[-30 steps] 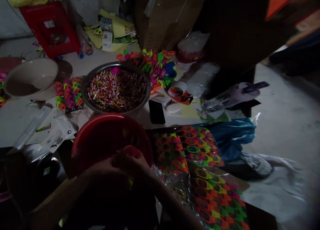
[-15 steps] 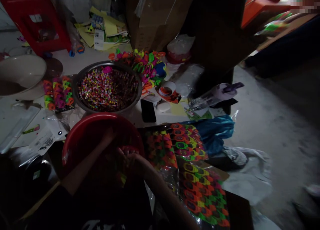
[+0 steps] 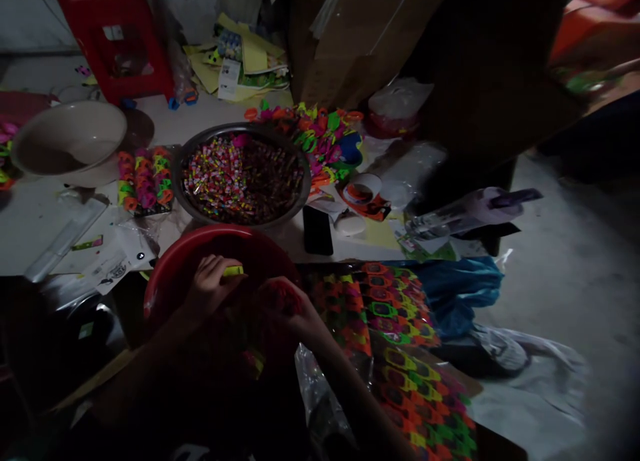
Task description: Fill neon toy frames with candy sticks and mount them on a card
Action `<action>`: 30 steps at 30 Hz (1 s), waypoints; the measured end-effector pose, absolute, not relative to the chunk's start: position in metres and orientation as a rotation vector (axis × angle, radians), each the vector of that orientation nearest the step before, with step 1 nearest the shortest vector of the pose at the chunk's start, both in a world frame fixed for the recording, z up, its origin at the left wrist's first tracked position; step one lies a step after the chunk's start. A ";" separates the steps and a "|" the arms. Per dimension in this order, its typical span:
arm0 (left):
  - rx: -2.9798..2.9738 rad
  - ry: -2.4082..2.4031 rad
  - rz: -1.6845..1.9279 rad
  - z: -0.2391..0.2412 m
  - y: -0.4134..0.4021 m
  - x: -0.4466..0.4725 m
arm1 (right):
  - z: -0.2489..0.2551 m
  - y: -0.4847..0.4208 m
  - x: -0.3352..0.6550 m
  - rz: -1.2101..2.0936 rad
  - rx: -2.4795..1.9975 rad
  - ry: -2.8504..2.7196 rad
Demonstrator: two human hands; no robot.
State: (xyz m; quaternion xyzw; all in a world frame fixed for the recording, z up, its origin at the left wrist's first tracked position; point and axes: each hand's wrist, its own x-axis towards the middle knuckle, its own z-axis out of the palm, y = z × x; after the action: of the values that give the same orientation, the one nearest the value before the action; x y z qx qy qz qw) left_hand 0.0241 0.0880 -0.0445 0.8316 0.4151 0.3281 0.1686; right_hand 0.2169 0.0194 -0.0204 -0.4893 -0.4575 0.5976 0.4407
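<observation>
Over the large red tub (image 3: pixel 220 231), my left hand (image 3: pixel 209 284) is raised, pinching a small yellow plastic piece (image 3: pixel 233 271) between thumb and fingertips. My right hand (image 3: pixel 300 317) is at the tub's right side, its fingers curled round a dark red bundle (image 3: pixel 286 297) whose kind is too dim to make out. The inside of the tub is mostly in shadow; a few yellowish bits show low down between my forearms. Just behind the tub stands a steel basin (image 3: pixel 307 187) full of small, brightly wrapped pieces.
Bagged toy watches (image 3: pixel 400 304) lie to the right, beside a blue plastic bag (image 3: pixel 467 291). A phone (image 3: pixel 318 231), loose colourful plastic toys (image 3: pixel 325 131) and a clear bottle (image 3: pixel 450 217) are on the table. A cream bowl (image 3: pixel 113 124) and red stool (image 3: pixel 117 41) stand left.
My left hand has come up from inside the tub and now shows a yellow piece. My right hand stays closed near the tub's right side. The view has swung left.
</observation>
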 end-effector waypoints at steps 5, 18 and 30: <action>2.348 1.151 0.911 -0.034 0.079 0.014 | -0.001 0.030 0.216 1.251 -1.287 -1.420; 2.555 1.032 0.932 -0.021 0.070 0.006 | 0.022 0.032 0.211 0.701 -1.171 -1.967; 2.713 1.053 0.873 -0.015 0.065 0.006 | 0.032 0.030 0.206 0.768 -1.233 -2.049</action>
State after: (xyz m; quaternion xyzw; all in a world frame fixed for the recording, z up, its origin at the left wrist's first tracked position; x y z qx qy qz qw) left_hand 0.0062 0.0645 -0.0154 0.8917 0.3462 0.2870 0.0518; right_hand 0.2060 0.0301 0.0322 -0.4668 -0.7755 0.2909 0.3099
